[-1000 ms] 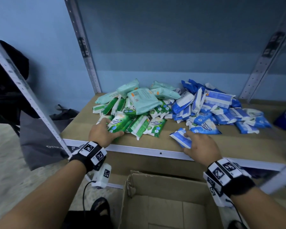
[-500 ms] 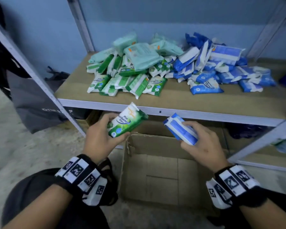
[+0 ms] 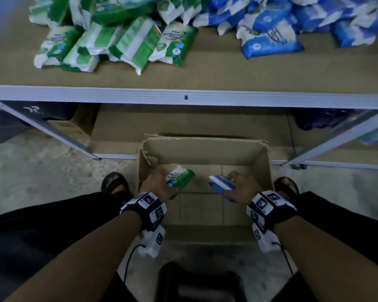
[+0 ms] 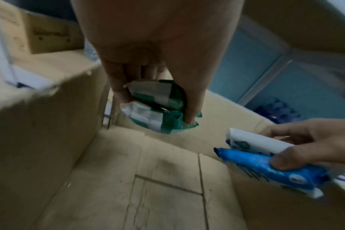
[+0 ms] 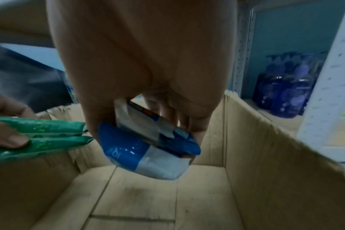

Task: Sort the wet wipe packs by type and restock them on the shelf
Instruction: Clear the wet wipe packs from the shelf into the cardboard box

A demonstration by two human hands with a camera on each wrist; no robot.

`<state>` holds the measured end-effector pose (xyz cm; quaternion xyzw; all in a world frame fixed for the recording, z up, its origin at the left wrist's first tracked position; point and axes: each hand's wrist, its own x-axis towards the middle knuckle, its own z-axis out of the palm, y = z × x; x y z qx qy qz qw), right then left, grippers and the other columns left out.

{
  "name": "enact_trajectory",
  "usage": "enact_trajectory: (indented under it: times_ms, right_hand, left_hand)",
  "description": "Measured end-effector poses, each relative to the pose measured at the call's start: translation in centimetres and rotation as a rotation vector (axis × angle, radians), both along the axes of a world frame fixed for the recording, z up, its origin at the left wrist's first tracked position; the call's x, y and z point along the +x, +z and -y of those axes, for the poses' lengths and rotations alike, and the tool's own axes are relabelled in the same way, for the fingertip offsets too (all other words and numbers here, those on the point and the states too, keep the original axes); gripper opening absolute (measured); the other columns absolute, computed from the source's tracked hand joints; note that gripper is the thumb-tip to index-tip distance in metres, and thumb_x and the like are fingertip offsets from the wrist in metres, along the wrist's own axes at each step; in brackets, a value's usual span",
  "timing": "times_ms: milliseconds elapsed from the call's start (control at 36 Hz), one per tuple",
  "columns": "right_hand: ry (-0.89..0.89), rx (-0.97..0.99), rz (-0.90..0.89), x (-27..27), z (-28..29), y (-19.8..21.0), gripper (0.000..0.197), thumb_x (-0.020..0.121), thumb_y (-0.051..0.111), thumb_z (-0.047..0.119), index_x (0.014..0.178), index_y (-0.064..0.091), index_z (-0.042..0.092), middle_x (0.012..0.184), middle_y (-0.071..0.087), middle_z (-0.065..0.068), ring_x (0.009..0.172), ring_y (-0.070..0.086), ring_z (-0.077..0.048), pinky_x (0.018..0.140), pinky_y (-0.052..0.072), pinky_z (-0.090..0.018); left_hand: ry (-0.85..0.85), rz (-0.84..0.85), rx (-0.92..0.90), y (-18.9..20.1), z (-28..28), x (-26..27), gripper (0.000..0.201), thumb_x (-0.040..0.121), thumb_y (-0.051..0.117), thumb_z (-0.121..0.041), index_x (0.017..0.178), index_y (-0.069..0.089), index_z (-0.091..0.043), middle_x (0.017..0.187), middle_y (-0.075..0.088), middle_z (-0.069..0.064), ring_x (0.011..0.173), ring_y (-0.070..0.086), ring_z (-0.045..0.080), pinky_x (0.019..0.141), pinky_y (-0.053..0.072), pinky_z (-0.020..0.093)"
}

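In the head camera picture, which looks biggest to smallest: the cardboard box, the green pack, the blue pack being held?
1. cardboard box, by far the largest.
2. and 3. green pack in the left hand and blue pack in the right hand: alike, fingers partly hide both, so unranked.

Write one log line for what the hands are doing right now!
left hand: holds green packs | right hand: holds blue packs | both over cardboard box

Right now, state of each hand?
Left hand: grips two green wipe packs.
Right hand: grips blue wipe packs, apparently two.
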<state>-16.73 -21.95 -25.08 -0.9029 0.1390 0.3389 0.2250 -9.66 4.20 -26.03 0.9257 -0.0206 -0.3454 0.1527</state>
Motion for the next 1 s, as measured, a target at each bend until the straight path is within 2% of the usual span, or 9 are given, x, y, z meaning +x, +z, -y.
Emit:
enact_trajectory:
  times_ms: [139,278,444,556,667,722,833,917,1000]
  right_hand:
    - [-0.016,0.003,-0.096,0.5,1.3,-4.4,0.054,0.084,0.07,0.044,0.123,0.052,0.012,0.117,0.064,-0.011,0.103,0.061,-0.028,0.08,0.051,-0.032]
    - [-0.122,-0.056,-0.072,0.8,2.9,-7.8,0.055,0.088,0.068,0.033,0.134,0.046,0.01,0.125,0.059,-0.016,0.108,0.059,-0.035,0.08,0.048,-0.035]
    - [-0.228,-0.039,-0.091,1.3,3.3,-10.5,0.071,0.09,0.066,0.032,0.15,0.033,0.016,0.129,0.059,-0.017,0.112,0.06,-0.037,0.088,0.052,-0.04]
    - [-0.154,-0.028,-0.104,1.3,1.9,-11.9,0.061,0.086,0.067,0.038,0.136,0.047,0.01,0.127,0.059,-0.013,0.115,0.059,-0.03,0.082,0.044,-0.028]
    - [-0.046,-0.024,-0.175,1.1,-0.1,-13.2,0.067,0.085,0.068,0.042,0.141,0.043,0.014,0.138,0.049,-0.011,0.125,0.051,-0.03,0.097,0.04,-0.031]
    - [-0.019,0.011,-0.194,0.8,-0.9,-13.7,0.057,0.088,0.068,0.038,0.135,0.05,0.011,0.136,0.052,-0.012,0.123,0.052,-0.029,0.096,0.041,-0.031]
    - [0.03,0.036,-0.248,0.6,-1.6,-14.0,0.051,0.092,0.06,0.037,0.136,0.052,0.012,0.143,0.049,-0.01,0.13,0.047,-0.027,0.102,0.04,-0.031]
    - [0.03,0.032,-0.267,0.6,-1.3,-13.6,0.051,0.092,0.062,0.037,0.136,0.052,0.012,0.14,0.052,-0.009,0.127,0.049,-0.026,0.101,0.042,-0.031]
    - [0.024,0.023,-0.234,0.7,-0.7,-12.5,0.049,0.089,0.065,0.038,0.131,0.055,0.013,0.131,0.058,-0.007,0.118,0.055,-0.026,0.092,0.044,-0.03]
  left_hand:
    - [0.091,-0.13,0.09,-4.7,0.4,0.2,0.065,0.074,0.073,-0.06,0.119,0.059,-0.014,0.111,0.065,0.011,0.096,0.064,0.033,0.071,0.051,0.032]
    - [0.215,-0.109,0.136,-7.5,0.7,0.3,0.068,0.077,0.075,-0.055,0.125,0.056,-0.012,0.115,0.064,0.015,0.101,0.063,0.036,0.079,0.054,0.036]
    - [0.308,-0.189,0.154,-10.1,1.1,0.5,0.059,0.08,0.071,-0.055,0.109,0.064,-0.004,0.109,0.066,0.017,0.094,0.064,0.034,0.079,0.057,0.04]
    - [0.229,-0.181,0.245,-11.4,1.6,0.0,0.071,0.079,0.059,-0.07,0.122,0.061,-0.013,0.133,0.053,0.015,0.126,0.045,0.038,0.109,0.034,0.049]
    - [0.185,-0.25,0.13,-13.2,2.5,0.0,0.099,0.053,0.058,-0.083,0.131,0.054,-0.023,0.131,0.059,0.006,0.114,0.057,0.028,0.095,0.048,0.033]
    - [0.138,-0.259,0.058,-13.2,3.2,-0.1,0.088,0.067,0.073,-0.065,0.139,0.049,-0.021,0.134,0.057,0.005,0.117,0.058,0.026,0.093,0.048,0.029]
    - [-0.014,-0.307,0.004,-12.9,4.1,-0.5,0.069,0.081,0.073,-0.045,0.139,0.049,-0.016,0.136,0.055,0.008,0.119,0.055,0.027,0.092,0.045,0.026]
    - [-0.105,-0.375,0.012,-12.6,4.8,-0.9,0.052,0.082,0.071,-0.043,0.125,0.06,-0.017,0.126,0.06,0.007,0.109,0.056,0.023,0.079,0.039,0.023]
    - [-0.16,-0.4,0.0,-11.5,5.3,-1.0,0.045,0.082,0.068,-0.046,0.119,0.065,-0.02,0.12,0.064,0.003,0.105,0.057,0.021,0.078,0.041,0.025]
